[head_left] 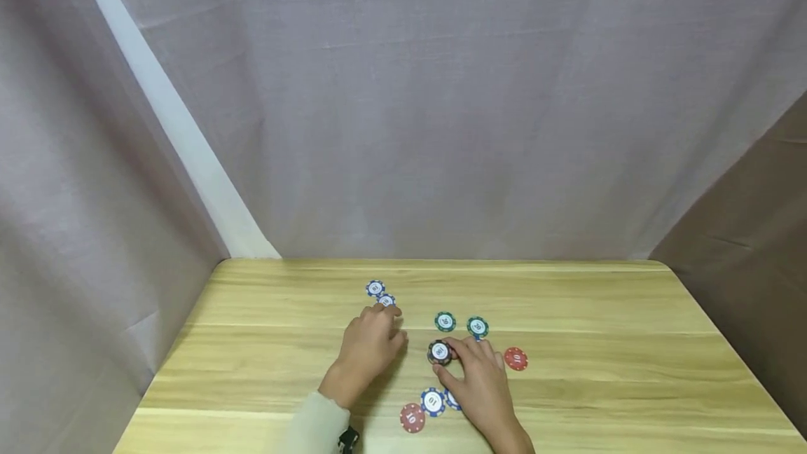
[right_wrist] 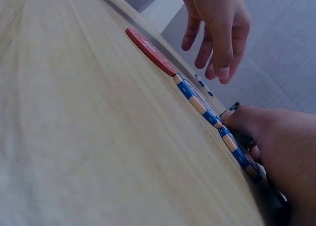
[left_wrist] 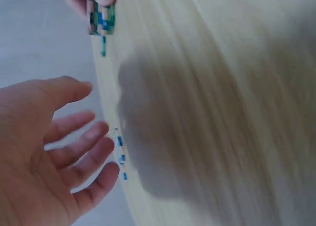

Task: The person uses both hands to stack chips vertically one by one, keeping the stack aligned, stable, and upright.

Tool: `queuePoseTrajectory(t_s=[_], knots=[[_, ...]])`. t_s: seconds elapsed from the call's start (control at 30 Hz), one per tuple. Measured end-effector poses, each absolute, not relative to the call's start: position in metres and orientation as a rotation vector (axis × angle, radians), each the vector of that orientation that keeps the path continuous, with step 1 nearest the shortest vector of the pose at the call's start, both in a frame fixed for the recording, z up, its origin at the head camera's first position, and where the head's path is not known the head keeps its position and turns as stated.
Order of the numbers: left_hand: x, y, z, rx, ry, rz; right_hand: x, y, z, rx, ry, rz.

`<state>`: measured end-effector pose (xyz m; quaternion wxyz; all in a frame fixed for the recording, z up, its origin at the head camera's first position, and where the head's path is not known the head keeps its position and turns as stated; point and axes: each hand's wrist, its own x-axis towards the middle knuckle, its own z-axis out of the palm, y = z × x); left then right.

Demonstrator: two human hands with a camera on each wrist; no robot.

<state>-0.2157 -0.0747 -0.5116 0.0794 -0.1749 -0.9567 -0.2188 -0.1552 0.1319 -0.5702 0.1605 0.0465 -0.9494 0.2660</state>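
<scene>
My right hand point(head_left: 482, 380) pinches a black poker chip point(head_left: 439, 351) marked 100 between thumb and fingers. The chip looks raised, as if on a stack, though the hand hides part of it. To the left, my left hand point(head_left: 370, 342) hovers above the table, palm down, its fingers point(left_wrist: 101, 137) relaxed and holding nothing. Just beyond those fingertips lie two blue-and-white chips point(head_left: 375, 288), the nearer one partly covered. Two green chips point(head_left: 445, 321) marked 20 sit past the right hand. A bit of blue shows by the right-hand green chip, mostly hidden.
One red chip point(head_left: 516, 359) lies right of the right hand. Nearer the front edge are another red chip point(head_left: 412, 417) and two blue chips point(head_left: 433, 401) marked 10, side by side. Grey curtains point(head_left: 441, 125) hang behind the wooden table point(head_left: 599, 370).
</scene>
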Motion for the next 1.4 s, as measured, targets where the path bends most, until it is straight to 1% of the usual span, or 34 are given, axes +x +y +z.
queuePoseTrajectory(t_s=[0.23, 0.4, 0.67, 0.87, 1.13, 1.4], knots=[[-0.235, -0.081, -0.516, -0.358, -2.868, -0.621, -0.154, 0.126, -0.57, 0.123, -2.711, 0.757], [-0.248, -0.081, -0.51, -0.35, -2.955, -0.587, -0.153, 0.122, -0.57, 0.145, -2.671, 0.74], [-0.26, -0.083, -0.496, -0.315, -3.141, -0.428, -0.151, 0.115, -0.568, 0.162, -2.681, 0.759], [-0.262, -0.086, -0.49, -0.385, -3.18, -0.415, -0.15, 0.114, -0.567, 0.161, -2.678, 0.733], [-0.265, -0.086, -0.498, -0.524, -3.205, -0.312, -0.151, 0.123, -0.566, 0.16, -2.676, 0.737], [-0.269, -0.093, -0.504, -0.691, -3.107, -0.277, -0.15, 0.13, -0.565, 0.141, -2.701, 0.735]])
